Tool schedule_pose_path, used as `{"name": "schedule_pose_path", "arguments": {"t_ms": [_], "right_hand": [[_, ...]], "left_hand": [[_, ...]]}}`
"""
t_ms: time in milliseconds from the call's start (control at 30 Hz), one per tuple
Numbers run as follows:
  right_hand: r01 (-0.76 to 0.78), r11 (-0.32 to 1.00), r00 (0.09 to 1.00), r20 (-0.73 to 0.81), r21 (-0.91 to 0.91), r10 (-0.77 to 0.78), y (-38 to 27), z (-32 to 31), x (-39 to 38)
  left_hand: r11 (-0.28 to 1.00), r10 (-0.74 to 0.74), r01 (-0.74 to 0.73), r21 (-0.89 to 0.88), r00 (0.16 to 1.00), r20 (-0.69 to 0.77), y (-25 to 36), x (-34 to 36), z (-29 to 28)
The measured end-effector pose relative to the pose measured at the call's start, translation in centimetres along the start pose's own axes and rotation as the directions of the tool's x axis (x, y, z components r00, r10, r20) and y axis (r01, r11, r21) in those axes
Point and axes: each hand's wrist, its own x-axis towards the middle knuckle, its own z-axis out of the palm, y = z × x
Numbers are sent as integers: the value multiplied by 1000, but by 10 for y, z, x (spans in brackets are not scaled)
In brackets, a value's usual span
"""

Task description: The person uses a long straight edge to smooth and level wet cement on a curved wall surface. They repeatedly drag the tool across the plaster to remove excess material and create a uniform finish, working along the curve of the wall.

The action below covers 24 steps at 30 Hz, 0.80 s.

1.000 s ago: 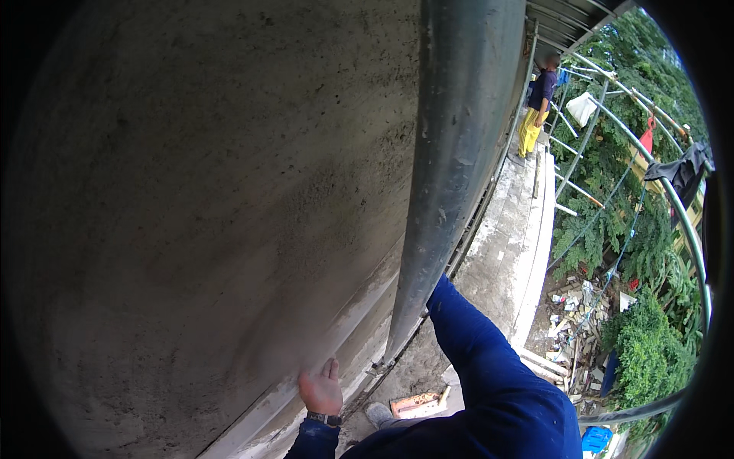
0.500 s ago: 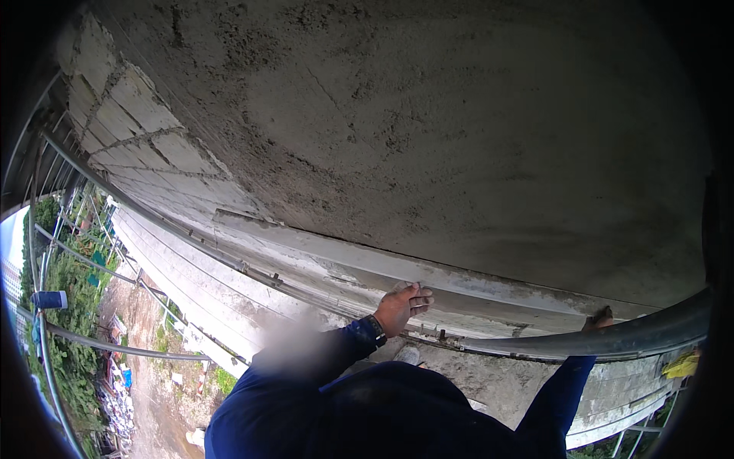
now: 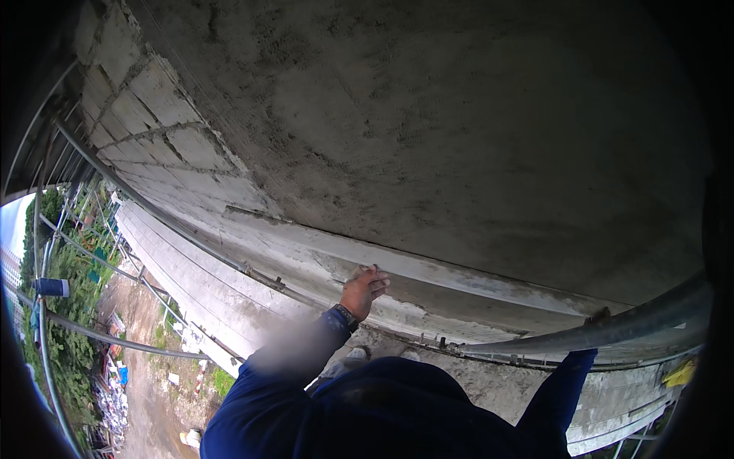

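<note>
Along the wall [image 3: 413, 153], the left hand [image 3: 358, 297] moved left, fingers [image 3: 378, 284] loosely parted; the right hand's [image 3: 600, 314] are indiscernible.

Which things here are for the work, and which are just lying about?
Seemingly for the work:
- pale strip, near left hand and mostly hidden right hand
- rough grey wall

Seemingly just about:
- scattered rubble
- yellow item

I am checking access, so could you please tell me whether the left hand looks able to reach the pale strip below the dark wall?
Likely yes: the left hand is close to the pale strip, with nothing visible between them.
</note>
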Motion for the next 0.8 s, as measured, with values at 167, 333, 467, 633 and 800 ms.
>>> {"name": "schedule_pose_path", "arguments": {"t_ms": [167,333,467,633,800], "right_hand": [[83,996,996,29,-10,-83,-16,-3,-12],[7,1000,994,108,10,-8,-28,-17,-1],[101,986,985,153,-129,-80,-9,-16,-20],[115,993,992,59,-13,-114,3,-51,-28],[421,505,899,275,-754,-339,-10,-40,-53]], "left_hand": [[997,27,-25,-75,999,26,6,9,-14],[985,49,-57,-163,997,-54,8,39,-37],[988,53,-55,-147,998,-16,5,39,-45],[979,-159,148,-139,985,-68,-42,51,-54],[970,-203,193,-150,978,-50,-78,65,-62]]}}
